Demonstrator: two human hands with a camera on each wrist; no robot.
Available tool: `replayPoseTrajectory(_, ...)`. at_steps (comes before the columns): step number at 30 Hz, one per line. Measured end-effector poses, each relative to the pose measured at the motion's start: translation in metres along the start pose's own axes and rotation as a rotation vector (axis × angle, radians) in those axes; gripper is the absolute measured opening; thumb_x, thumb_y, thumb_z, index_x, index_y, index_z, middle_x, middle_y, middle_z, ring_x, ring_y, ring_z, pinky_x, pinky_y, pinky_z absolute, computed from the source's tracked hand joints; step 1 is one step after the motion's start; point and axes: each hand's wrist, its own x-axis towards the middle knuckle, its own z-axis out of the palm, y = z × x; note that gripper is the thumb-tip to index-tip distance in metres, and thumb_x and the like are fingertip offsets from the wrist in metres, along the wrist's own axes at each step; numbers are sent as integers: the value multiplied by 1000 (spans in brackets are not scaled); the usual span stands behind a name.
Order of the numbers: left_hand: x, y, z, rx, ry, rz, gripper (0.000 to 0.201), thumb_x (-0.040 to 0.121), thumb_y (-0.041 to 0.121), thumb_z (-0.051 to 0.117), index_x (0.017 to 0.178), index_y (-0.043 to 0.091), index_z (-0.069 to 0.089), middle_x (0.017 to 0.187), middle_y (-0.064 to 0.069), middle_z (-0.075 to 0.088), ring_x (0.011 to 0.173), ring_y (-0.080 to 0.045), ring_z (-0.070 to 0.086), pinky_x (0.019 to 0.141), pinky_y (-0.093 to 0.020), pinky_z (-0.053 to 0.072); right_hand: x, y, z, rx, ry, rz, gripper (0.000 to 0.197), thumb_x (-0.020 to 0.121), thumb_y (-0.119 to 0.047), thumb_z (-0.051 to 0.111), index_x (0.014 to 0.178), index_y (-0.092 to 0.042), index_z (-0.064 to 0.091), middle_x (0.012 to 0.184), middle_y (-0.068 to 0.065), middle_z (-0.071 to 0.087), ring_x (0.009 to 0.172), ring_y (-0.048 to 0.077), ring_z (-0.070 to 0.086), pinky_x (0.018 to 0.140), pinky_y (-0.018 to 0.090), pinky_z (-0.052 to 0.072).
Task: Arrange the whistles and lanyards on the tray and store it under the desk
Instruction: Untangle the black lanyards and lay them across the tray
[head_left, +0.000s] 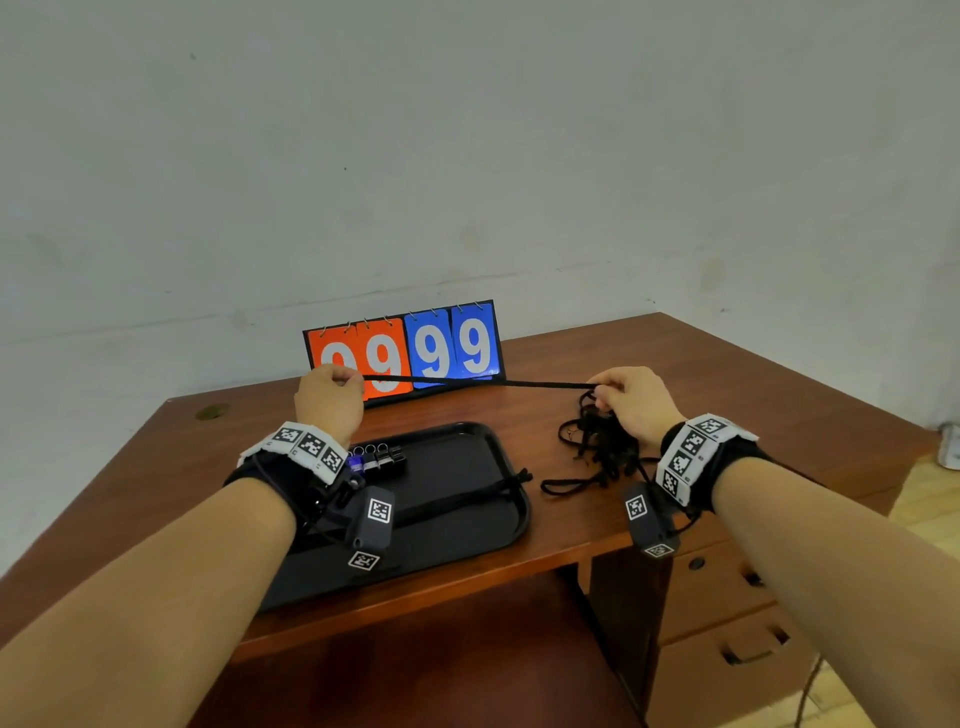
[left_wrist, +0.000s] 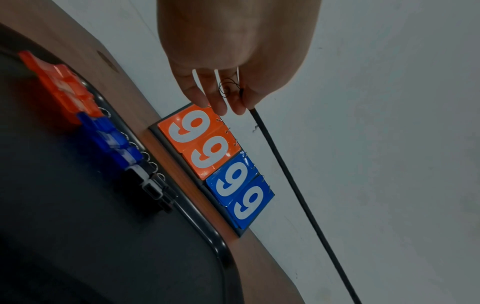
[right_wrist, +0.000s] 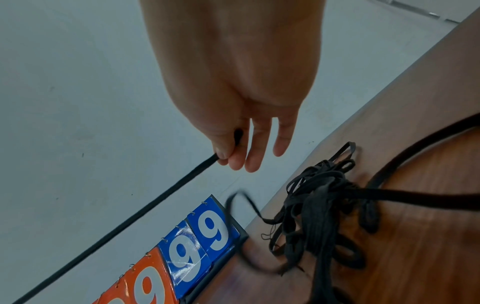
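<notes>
A black lanyard (head_left: 483, 383) is stretched taut above the desk between my two hands. My left hand (head_left: 332, 395) pinches its left end (left_wrist: 255, 115), where a thin loop shows. My right hand (head_left: 623, 397) pinches the other end (right_wrist: 228, 148) between thumb and forefinger. Below the right hand lies a tangled pile of black lanyards (head_left: 602, 447) on the desk. The black tray (head_left: 467, 535) sits front left, with a row of orange, blue and black whistles (left_wrist: 103, 133) along its far edge and straightened lanyards (head_left: 457, 501) laid across it.
A flip scoreboard (head_left: 405, 353) showing 99 99 stands at the back of the wooden desk (head_left: 727, 374), against the wall. Drawers (head_left: 727, 623) are under the desk's right side, and a dark opening lies below its front edge.
</notes>
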Motion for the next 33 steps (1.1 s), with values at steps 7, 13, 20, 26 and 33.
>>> replayPoseTrajectory(7,3,-12,-27,15,55,-55,9,91,13,59,92,17,67,97,-7,71,90,-26,67,86,-43,56,-3,-7,2,47,49,23,27,98,-8,47,110,-15,70,86,3,72,84,16,69,80,23,49)
replayPoseTrajectory(13,1,-18,-56,35,59,-69,13,90,14,57,91,15,70,96,-5,71,90,-26,66,83,-37,52,-10,-30,7,62,70,-10,19,97,-14,52,103,-14,70,82,0,72,80,16,70,81,32,58)
replayPoseTrajectory(20,-9,-27,-107,108,44,-26,11,89,17,60,90,16,71,93,-1,69,91,-22,62,87,-36,50,-29,-60,12,-18,40,-74,14,95,-17,57,91,-20,71,77,-5,72,73,7,68,66,15,48)
replayPoseTrajectory(26,-17,-50,-152,284,-97,50,10,90,13,63,86,19,70,90,0,67,89,-21,60,84,-31,45,-48,-79,23,-132,-36,-128,14,92,-14,59,95,-19,72,77,-7,72,72,7,69,71,21,55)
replayPoseTrajectory(33,-33,-79,-183,495,-218,73,15,86,15,69,76,27,67,82,5,67,84,-17,61,80,-26,43,-69,-87,40,-220,-176,-145,16,92,-12,59,97,-24,68,77,-6,70,68,5,66,71,26,56)
